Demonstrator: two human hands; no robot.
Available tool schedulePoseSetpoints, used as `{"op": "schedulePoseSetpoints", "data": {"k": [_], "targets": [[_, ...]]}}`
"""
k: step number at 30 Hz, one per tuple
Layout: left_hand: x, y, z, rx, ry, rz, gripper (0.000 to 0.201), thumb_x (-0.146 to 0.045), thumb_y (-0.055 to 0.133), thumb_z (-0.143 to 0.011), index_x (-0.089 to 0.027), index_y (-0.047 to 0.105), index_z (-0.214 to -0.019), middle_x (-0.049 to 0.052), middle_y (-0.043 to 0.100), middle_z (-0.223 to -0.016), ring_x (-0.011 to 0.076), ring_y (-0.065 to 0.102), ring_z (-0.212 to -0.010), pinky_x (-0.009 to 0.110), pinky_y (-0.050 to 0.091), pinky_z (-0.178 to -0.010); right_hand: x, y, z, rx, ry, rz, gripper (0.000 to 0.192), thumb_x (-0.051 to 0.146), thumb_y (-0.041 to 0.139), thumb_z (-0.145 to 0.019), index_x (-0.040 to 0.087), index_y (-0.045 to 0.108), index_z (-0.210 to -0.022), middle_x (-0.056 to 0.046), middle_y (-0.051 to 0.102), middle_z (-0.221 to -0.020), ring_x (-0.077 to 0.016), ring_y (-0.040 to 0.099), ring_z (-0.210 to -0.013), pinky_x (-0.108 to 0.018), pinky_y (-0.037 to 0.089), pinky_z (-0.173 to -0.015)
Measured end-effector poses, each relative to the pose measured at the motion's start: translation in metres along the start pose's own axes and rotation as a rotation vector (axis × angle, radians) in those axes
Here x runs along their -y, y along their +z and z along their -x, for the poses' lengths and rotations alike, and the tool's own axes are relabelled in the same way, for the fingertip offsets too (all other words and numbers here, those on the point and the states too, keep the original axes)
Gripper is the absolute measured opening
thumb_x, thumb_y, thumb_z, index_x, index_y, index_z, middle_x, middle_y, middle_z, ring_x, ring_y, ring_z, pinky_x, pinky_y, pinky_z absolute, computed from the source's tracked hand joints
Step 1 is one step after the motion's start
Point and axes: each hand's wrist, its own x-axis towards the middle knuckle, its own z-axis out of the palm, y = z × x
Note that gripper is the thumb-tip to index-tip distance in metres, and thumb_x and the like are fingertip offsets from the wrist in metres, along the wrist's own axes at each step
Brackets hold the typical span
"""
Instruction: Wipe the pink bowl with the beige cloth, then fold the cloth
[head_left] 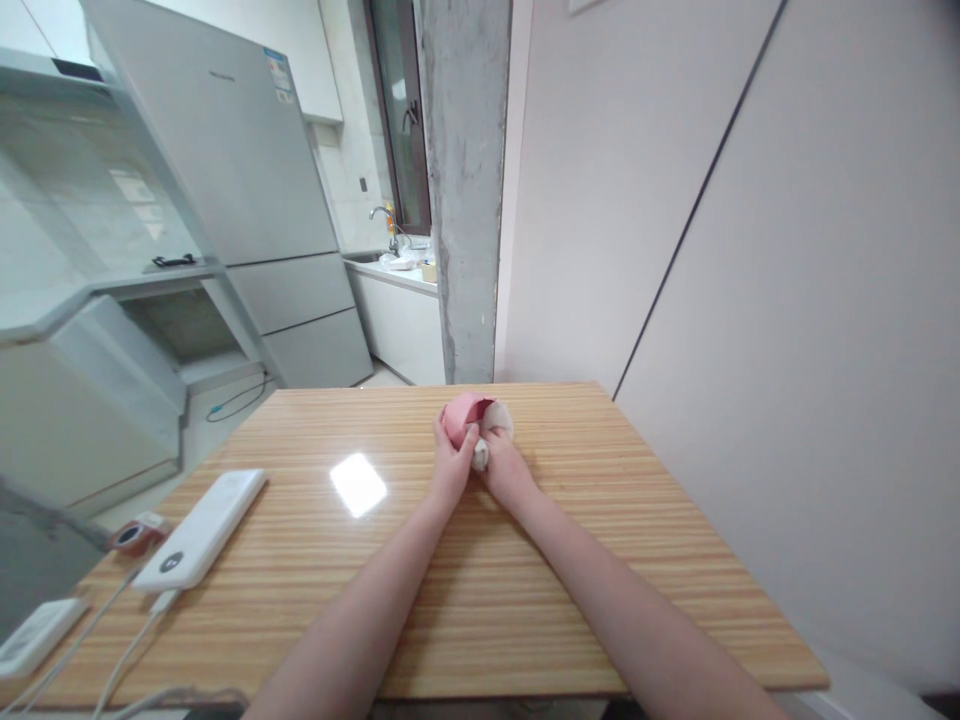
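Near the far edge of the wooden table, my two hands meet around a small pink hollow item (pixel 459 415) whose dark red inside shows. Its exact kind cannot be made out. My left hand (pixel 451 462) grips it from the left, with the thumb on the near side. Soft whitish material, like a cloth or tissue (pixel 499 416), bulges at the right of the pink item and also shows between the hands. My right hand (pixel 507 470) is closed on this whitish material, its fingertips mostly hidden in it.
A white power bank (pixel 202 530) with a plugged-in cable lies on the table's left side. Beside it are a reddish-brown round object (pixel 133 537) and a white power strip (pixel 39 635). A wall (pixel 720 300) borders the right; a fridge (pixel 217 150) stands beyond.
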Motion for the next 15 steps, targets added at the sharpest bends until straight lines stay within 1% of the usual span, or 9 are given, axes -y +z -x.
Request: {"op": "schedulePoseSetpoints", "data": {"k": [2, 5, 6, 9, 12, 15], "targets": [[0.001, -0.002, -0.001, -0.020, 0.032, -0.037, 0.057, -0.044, 0.053, -0.084, -0.019, 0.034, -0.131, 0.013, 0.047, -0.133, 0.0230, 0.045, -0.126, 0.037, 0.033, -0.107, 0.000, -0.001, 0.000, 0.015, -0.022, -0.043, 0.024, 0.009, 0.056, -0.079, 0.015, 0.061, -0.101, -0.009, 0.062, -0.101, -0.0213, 0.050, -0.100, -0.032, 0.044, -0.092], [0.002, -0.011, -0.007, 0.010, 0.085, -0.080, 0.051, -0.046, 0.049, -0.086, -0.018, 0.041, -0.129, 0.013, 0.052, -0.130, 0.0234, 0.048, -0.123, 0.039, 0.033, -0.107, -0.002, -0.004, -0.002, 0.077, -0.070, -0.032, 0.024, 0.008, 0.058, -0.077, 0.015, 0.062, -0.100, -0.008, 0.062, -0.100, -0.0200, 0.051, -0.099, -0.031, 0.044, -0.091], [0.003, -0.014, -0.010, 0.020, 0.079, -0.087, 0.051, -0.046, 0.049, -0.086, -0.018, 0.043, -0.128, 0.013, 0.052, -0.130, 0.0236, 0.048, -0.123, 0.038, 0.034, -0.107, -0.004, -0.006, -0.002, 0.099, -0.088, -0.007, 0.022, 0.008, 0.058, -0.078, 0.015, 0.062, -0.098, -0.007, 0.062, -0.100, -0.0196, 0.051, -0.099, -0.031, 0.045, -0.091], [0.003, -0.021, -0.018, 0.021, 0.005, -0.106, 0.051, -0.047, 0.052, -0.084, -0.017, 0.048, -0.125, 0.013, 0.054, -0.129, 0.0253, 0.048, -0.124, 0.039, 0.035, -0.106, -0.008, -0.010, -0.004, 0.154, -0.125, 0.118, 0.014, 0.012, 0.053, -0.085, 0.017, 0.064, -0.092, -0.007, 0.062, -0.098, -0.0194, 0.052, -0.100, -0.031, 0.045, -0.088], [0.001, -0.022, -0.021, 0.044, -0.003, -0.101, 0.050, -0.046, 0.057, -0.080, -0.017, 0.053, -0.121, 0.012, 0.059, -0.124, 0.0254, 0.051, -0.121, 0.038, 0.037, -0.104, -0.009, -0.009, -0.004, 0.140, -0.102, 0.221, 0.015, 0.016, 0.049, -0.089, 0.017, 0.064, -0.091, -0.008, 0.062, -0.099, -0.0208, 0.051, -0.101, -0.033, 0.044, -0.087], [-0.002, -0.015, -0.015, 0.036, 0.014, -0.047, 0.052, -0.044, 0.059, -0.080, -0.018, 0.049, -0.123, 0.012, 0.055, -0.130, 0.0237, 0.048, -0.124, 0.035, 0.036, -0.105, -0.006, -0.004, -0.002, 0.084, -0.058, 0.203, 0.015, 0.017, 0.049, -0.089, 0.018, 0.063, -0.093, -0.008, 0.063, -0.100, -0.0219, 0.050, -0.103, -0.034, 0.044, -0.089]]}}
